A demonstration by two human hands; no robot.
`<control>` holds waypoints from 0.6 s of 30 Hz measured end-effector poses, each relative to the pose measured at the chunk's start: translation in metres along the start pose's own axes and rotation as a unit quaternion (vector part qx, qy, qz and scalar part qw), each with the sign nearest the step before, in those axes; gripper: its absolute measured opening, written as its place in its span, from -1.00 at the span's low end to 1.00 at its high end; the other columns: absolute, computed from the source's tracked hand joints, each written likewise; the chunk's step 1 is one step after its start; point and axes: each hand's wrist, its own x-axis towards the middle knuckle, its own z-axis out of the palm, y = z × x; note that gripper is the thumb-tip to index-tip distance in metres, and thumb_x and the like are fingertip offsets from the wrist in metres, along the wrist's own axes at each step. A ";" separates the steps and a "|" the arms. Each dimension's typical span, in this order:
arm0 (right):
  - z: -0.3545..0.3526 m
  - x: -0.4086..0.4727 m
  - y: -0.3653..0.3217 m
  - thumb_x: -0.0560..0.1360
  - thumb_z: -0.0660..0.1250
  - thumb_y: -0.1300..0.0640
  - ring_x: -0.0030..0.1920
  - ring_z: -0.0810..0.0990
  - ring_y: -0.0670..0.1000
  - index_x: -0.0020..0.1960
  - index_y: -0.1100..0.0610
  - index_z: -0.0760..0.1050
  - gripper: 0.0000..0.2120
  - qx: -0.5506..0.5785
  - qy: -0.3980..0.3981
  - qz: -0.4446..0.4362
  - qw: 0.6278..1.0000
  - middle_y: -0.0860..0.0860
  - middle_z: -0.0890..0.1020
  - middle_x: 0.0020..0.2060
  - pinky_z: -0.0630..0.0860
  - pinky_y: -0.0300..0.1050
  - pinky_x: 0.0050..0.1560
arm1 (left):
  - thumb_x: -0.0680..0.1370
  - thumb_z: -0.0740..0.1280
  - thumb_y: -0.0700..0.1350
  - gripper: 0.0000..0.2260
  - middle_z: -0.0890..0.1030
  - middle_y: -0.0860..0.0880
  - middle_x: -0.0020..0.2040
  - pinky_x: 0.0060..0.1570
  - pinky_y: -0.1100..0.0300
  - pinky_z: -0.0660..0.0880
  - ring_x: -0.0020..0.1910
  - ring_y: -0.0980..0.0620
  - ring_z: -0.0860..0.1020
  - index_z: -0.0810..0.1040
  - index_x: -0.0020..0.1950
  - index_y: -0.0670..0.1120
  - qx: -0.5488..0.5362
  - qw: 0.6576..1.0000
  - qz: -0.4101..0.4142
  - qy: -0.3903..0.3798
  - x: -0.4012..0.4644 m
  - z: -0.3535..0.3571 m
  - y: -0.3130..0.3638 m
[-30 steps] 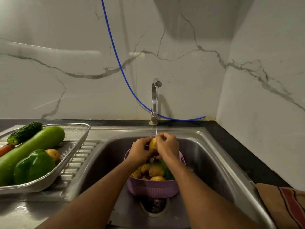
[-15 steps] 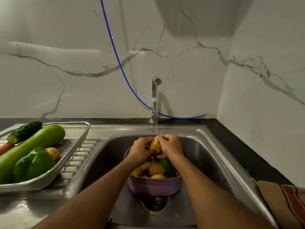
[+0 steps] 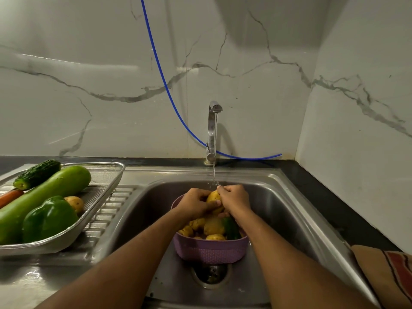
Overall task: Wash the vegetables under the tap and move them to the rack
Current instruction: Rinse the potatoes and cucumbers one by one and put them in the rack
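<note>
Two hands, left hand (image 3: pixel 196 202) and right hand (image 3: pixel 234 198), grip closed around one potato (image 3: pixel 213 196) under tap (image 3: pixel 214 130) stream, above purple basket (image 3: pixel 209 250) of potatoes in sink (image 3: pixel 289 210). Rack (image 3: pixel 98 197) on counter, left of sink: green pepper (image 3: pixel 49 218), gourd (image 3: pixel 44 197), potato.

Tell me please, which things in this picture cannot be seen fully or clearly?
Head view only:
- potato: mostly covered by the left hand and right hand.
- purple basket: lower contents hidden by its wall and the forearms.
- carrot: cut off by the left edge.
- striped cloth: cut off at right.
</note>
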 end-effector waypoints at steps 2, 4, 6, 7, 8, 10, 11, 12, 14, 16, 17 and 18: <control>0.000 0.000 -0.002 0.68 0.27 0.02 -0.17 0.74 0.06 0.25 0.16 0.60 -0.72 0.013 -0.001 0.004 1.000 0.06 0.68 -0.10 0.68 -0.14 -0.32 | 0.62 0.39 -0.07 -0.87 0.72 -0.02 -0.08 -0.12 0.26 0.64 -0.11 0.09 0.71 0.67 0.10 -0.08 -0.013 1.000 -0.005 0.018 0.002 0.002 0.001; 0.000 0.000 -0.006 0.70 0.24 0.02 -0.10 0.74 0.11 0.29 0.17 0.57 -0.71 0.025 -0.029 0.011 0.999 0.11 0.67 0.00 0.71 -0.09 -0.26 | 0.63 0.38 -0.06 -0.87 0.72 -0.02 -0.07 -0.13 0.26 0.63 -0.10 0.09 0.71 0.67 0.09 -0.07 -0.059 0.997 -0.024 0.038 0.003 0.002 0.001; 0.000 -0.003 -0.009 0.71 0.22 0.04 -0.06 0.74 0.15 0.31 0.15 0.54 -0.72 0.033 -0.056 0.016 0.998 0.15 0.66 0.08 0.71 -0.09 -0.23 | 0.64 0.36 -0.06 -0.86 0.72 -0.05 -0.06 -0.20 0.30 0.61 -0.09 0.08 0.70 0.66 0.08 -0.09 -0.095 0.993 -0.050 0.054 0.003 0.002 0.001; 0.000 -0.004 -0.010 0.71 0.22 0.06 -0.05 0.74 0.15 0.32 0.14 0.54 -0.73 0.042 -0.063 0.017 0.997 0.16 0.66 0.08 0.71 -0.11 -0.23 | 0.64 0.37 -0.06 -0.86 0.71 -0.06 -0.06 -0.24 0.31 0.59 -0.10 0.07 0.70 0.66 0.07 -0.10 -0.105 0.991 -0.061 0.060 0.003 0.001 0.002; 0.000 -0.005 -0.010 0.70 0.23 0.07 -0.03 0.74 0.16 0.31 0.13 0.55 -0.74 0.054 -0.064 0.021 0.996 0.16 0.66 0.08 0.71 -0.13 -0.24 | 0.64 0.37 -0.06 -0.86 0.71 -0.07 -0.06 -0.25 0.32 0.59 -0.10 0.07 0.70 0.66 0.07 -0.10 -0.111 0.989 -0.070 0.063 0.002 0.001 0.002; 0.001 -0.005 -0.008 0.68 0.29 0.07 -0.04 0.73 0.14 0.28 0.14 0.58 -0.75 0.076 -0.042 0.036 0.996 0.15 0.68 0.03 0.70 -0.13 -0.26 | 0.63 0.37 -0.06 -0.85 0.71 -0.07 -0.04 -0.22 0.28 0.61 -0.08 0.04 0.70 0.66 0.12 -0.10 -0.108 0.989 -0.079 0.059 0.001 0.001 0.002; 0.002 -0.005 -0.008 0.66 0.32 0.05 -0.07 0.73 0.12 0.26 0.14 0.60 -0.75 0.078 -0.022 0.044 0.996 0.13 0.69 -0.01 0.69 -0.14 -0.29 | 0.63 0.37 -0.07 -0.84 0.72 -0.08 -0.03 -0.18 0.26 0.63 -0.06 0.03 0.71 0.66 0.15 -0.09 -0.103 0.990 -0.076 0.052 0.000 0.001 0.003; 0.002 -0.004 -0.006 0.64 0.35 0.02 -0.11 0.73 0.09 0.23 0.14 0.61 -0.75 0.070 0.005 0.049 0.996 0.11 0.69 -0.05 0.68 -0.15 -0.32 | 0.63 0.37 -0.07 -0.83 0.72 -0.07 -0.01 -0.13 0.23 0.65 -0.05 0.02 0.71 0.65 0.18 -0.09 -0.098 0.992 -0.070 0.043 0.000 0.003 0.003; 0.002 -0.002 -0.004 0.62 0.38 -0.03 -0.20 0.70 0.02 0.17 0.14 0.64 -0.73 0.046 0.050 0.045 0.997 0.04 0.67 -0.15 0.66 -0.16 -0.34 | 0.63 0.38 -0.07 -0.81 0.72 -0.06 0.00 -0.03 0.15 0.68 -0.04 0.03 0.72 0.65 0.21 -0.08 -0.091 0.994 -0.057 0.033 0.000 0.008 0.004; 0.001 -0.002 -0.005 0.63 0.35 -0.05 -0.20 0.68 0.00 0.17 0.14 0.64 -0.72 0.045 0.051 0.039 0.997 0.03 0.67 -0.14 0.66 -0.15 -0.32 | 0.62 0.39 -0.06 -0.80 0.72 -0.06 0.01 0.03 0.08 0.68 -0.02 0.02 0.71 0.66 0.21 -0.08 -0.106 0.991 -0.060 0.049 0.001 0.010 0.005; 0.001 -0.002 -0.007 0.65 0.34 -0.04 -0.16 0.70 0.03 0.20 0.15 0.64 -0.71 0.055 0.032 0.037 0.997 0.06 0.68 -0.09 0.68 -0.14 -0.30 | 0.62 0.39 -0.06 -0.81 0.73 -0.07 0.00 0.03 0.08 0.68 -0.02 0.01 0.71 0.66 0.20 -0.08 -0.120 0.988 -0.069 0.063 0.001 0.010 0.005; 0.002 -0.003 -0.009 0.66 0.31 -0.02 -0.10 0.71 0.07 0.25 0.15 0.62 -0.70 0.067 0.005 0.035 0.997 0.10 0.69 -0.03 0.69 -0.13 -0.27 | 0.63 0.39 -0.06 -0.82 0.73 -0.08 -0.01 0.01 0.09 0.68 -0.02 0.00 0.71 0.67 0.18 -0.09 -0.134 0.985 -0.079 0.076 0.001 0.008 0.004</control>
